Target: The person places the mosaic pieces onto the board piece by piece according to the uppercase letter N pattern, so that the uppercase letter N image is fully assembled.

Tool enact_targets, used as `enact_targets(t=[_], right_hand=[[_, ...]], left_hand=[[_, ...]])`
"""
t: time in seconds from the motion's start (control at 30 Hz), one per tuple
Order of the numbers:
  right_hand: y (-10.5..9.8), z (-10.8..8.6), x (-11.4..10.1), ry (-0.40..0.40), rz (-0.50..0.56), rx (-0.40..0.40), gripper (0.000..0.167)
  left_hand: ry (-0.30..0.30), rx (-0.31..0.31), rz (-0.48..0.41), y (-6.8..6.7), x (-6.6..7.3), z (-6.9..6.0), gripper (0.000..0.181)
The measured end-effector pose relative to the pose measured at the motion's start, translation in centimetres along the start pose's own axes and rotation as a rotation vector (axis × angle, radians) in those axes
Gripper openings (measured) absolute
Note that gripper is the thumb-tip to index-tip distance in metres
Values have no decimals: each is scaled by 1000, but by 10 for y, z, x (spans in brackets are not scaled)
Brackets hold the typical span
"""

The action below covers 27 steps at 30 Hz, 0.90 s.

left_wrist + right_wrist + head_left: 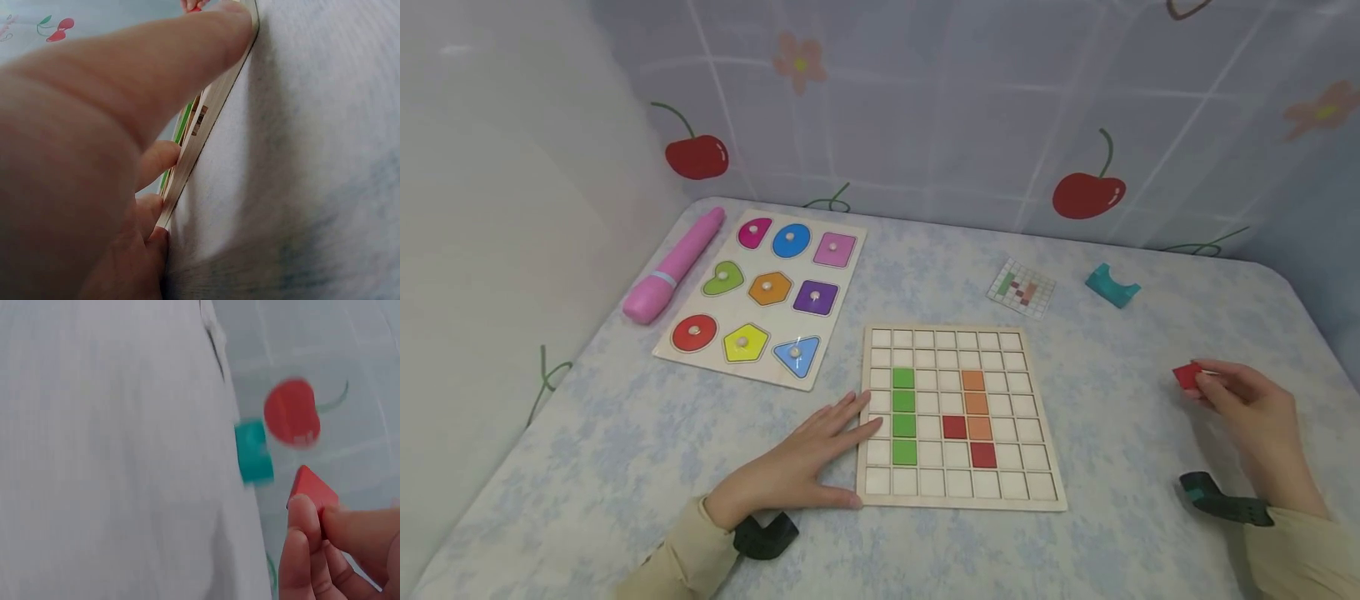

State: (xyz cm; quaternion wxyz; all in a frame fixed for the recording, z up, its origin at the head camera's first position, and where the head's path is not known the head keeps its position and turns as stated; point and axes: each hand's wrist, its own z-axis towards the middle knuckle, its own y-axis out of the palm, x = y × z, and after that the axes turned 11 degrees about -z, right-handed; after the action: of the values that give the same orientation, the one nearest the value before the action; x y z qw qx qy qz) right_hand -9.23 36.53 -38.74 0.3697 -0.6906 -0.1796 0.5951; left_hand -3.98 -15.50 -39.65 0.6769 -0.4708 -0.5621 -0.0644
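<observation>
A wooden grid board [962,503] lies flat on the table, holding a column of several green tiles [904,402], three orange tiles [976,404] and two red tiles [954,427]. My left hand [805,458] rests against the board's left edge with spread fingers; in the left wrist view the thumb [212,37] touches the board's side. Off to the right of the board, my right hand [1255,408] pinches a red square tile [312,487] between thumb and fingers, raised above the tabletop. A small card [1022,288] with a printed grid pattern lies behind the board.
A teal curved piece [1112,287] is to the right of the card. At the back left lie a shape puzzle board [733,302] with knobbed pieces and a pink stick-like object [676,265]. A patterned curtain [925,125] stands along the table's back edge.
</observation>
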Motion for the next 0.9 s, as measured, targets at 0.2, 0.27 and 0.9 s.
enact_targets(t=[0.2,0.27,0.9], right_hand=[[46,-17,-68,-204,33,-158,36],[63,-24,-94,-279,66,-238,35],[154,-48,-174,-569,-19,-513,9]], left_hand=[[1,-6,11,1,1,0,88],[-2,-8,15,1,1,0,88],[-30,-19,-18,-3,5,2,86]])
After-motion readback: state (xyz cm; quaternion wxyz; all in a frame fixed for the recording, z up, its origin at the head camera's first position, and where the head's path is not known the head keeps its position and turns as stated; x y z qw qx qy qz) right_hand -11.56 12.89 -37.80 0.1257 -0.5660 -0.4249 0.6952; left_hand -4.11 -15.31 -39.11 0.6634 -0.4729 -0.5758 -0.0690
